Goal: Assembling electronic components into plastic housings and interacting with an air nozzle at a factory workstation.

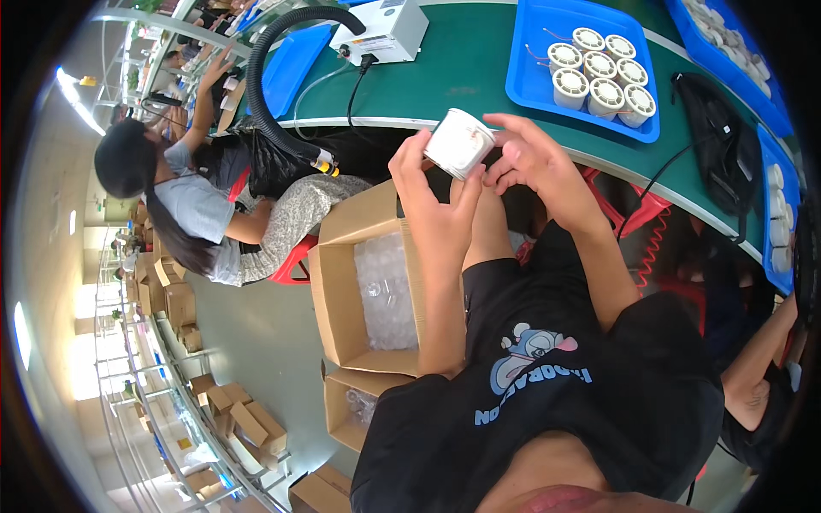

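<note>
1. Left hand (432,192) and right hand (530,158) both clamped on one white cylindrical spool (459,142), held up between them over the lap, just short of the green table (462,68) edge.
2. Blue tray (530,60) on the table holds seven similar white spools (602,72).
3. Open cardboard box (342,282) with clear plastic packing sits below left hand.
4. Co-worker (188,205) seated at left, well apart.
5. White control box (382,32) and black hose (265,77) at table's far side.

Person's wearing a black short-sleeved t-shirt (599,385); there's a cartoon print on the chest (530,350), a pale blue and pink critter, with blue lettering curved below it; forearms and both hands are bare, no gloves, rings or watch visible.
</note>
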Tool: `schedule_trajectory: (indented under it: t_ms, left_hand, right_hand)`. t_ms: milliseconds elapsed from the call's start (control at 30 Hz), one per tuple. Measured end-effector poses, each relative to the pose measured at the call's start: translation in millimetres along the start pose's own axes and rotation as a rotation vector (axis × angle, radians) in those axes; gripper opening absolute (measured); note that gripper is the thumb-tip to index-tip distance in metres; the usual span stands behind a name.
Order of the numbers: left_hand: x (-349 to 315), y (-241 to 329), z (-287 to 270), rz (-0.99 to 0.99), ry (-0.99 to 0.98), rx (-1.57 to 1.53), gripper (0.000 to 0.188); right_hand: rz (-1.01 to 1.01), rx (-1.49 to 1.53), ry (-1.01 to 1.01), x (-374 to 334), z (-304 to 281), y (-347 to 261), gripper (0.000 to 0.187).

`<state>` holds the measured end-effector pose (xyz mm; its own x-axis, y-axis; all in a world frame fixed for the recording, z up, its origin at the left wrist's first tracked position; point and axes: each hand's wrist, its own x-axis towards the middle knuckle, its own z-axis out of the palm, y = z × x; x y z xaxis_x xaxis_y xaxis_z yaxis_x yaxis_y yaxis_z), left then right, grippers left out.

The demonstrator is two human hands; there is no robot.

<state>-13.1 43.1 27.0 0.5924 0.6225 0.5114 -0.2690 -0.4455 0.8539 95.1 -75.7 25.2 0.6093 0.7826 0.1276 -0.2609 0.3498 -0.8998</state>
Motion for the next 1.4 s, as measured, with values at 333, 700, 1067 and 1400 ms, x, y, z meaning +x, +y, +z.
schedule_trajectory:
  t_ms: [333,700,1067,1400]
  left_hand:
    - [1,3,-31,0.399,-0.075,0.536,0.073]
    - [-134,-106,-84,-0.63,-0.081,0.629,0.051]
    - [-353,-170,-143,-1.037,0.067,0.964,0.045]
    - [-404,-234,-166,-1.143,-0.221,0.681,0.035]
  right_hand:
    - [-0.061,0.041,-0.233,28,8,3,0.04]
    - [-0.259,-0.917,0.035,153,-107,-72,0.035]
    - [-0.28,-1.561,0.9,294,-371,-82,0.05]
    - [-0.289,-1.99,0.858,284,-383,-96,0.036]
